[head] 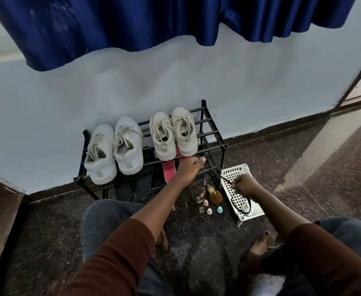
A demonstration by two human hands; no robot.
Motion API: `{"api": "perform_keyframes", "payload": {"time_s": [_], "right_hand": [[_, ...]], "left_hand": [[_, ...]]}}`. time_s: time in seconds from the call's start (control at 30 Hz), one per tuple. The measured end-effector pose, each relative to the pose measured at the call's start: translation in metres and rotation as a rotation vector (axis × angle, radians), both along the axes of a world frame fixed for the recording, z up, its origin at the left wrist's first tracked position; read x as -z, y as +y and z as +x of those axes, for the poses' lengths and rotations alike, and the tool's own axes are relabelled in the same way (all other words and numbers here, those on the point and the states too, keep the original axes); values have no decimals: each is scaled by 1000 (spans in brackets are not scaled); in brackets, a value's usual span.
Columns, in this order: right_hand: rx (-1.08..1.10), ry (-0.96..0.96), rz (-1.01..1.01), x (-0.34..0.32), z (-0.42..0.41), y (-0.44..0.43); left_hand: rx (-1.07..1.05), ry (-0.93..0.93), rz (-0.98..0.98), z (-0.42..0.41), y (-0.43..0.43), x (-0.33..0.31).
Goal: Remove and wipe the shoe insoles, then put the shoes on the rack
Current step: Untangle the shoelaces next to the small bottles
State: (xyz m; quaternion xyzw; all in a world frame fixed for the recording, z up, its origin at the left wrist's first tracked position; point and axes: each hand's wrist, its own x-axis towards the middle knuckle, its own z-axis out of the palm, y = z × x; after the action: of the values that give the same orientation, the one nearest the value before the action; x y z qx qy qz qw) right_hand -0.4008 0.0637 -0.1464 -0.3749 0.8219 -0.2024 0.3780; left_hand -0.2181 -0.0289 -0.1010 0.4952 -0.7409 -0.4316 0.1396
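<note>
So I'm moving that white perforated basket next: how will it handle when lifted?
The white basket looks like thin perforated plastic, so probably light and slightly flexible. It stands on small feet, so a push may tip it. A black cord lies in it and could snag.

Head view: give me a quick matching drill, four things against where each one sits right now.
Things:
1. White sneakers
2. Cream sneakers
3. Dark insoles
4. White basket

Places:
A. On the floor, right of the rack
B. Top shelf, right side
C. Below the top shelf, left side
D. Top shelf, left side

Pairs: 1-D, 2-B, 3-C, 4-A
</note>
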Motion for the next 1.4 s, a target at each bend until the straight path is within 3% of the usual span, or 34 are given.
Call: {"api": "perform_keyframes", "payload": {"time_s": [0.1,0.23,0.4,0.87,1.23,1.4], "right_hand": [[-12,1,29,-3,-2,5],[-203,29,28,-17,8,-3],[-120,-339,-224,-46,26,-16],[-42,-196,-156,-21,24,-13],[46,-99,-52,15,0,5],[0,-116,-157,-6,6,1]], "left_hand": [[41,17,-29,-6,4,-4],[100,-36,-62,-17,8,-3],[119,-98,-94,-26,10,3],[46,-46,-24,-14,7,-7],[-5,129,-2,-2,1,-19],[40,82,-18,-7,2,-20]]}}
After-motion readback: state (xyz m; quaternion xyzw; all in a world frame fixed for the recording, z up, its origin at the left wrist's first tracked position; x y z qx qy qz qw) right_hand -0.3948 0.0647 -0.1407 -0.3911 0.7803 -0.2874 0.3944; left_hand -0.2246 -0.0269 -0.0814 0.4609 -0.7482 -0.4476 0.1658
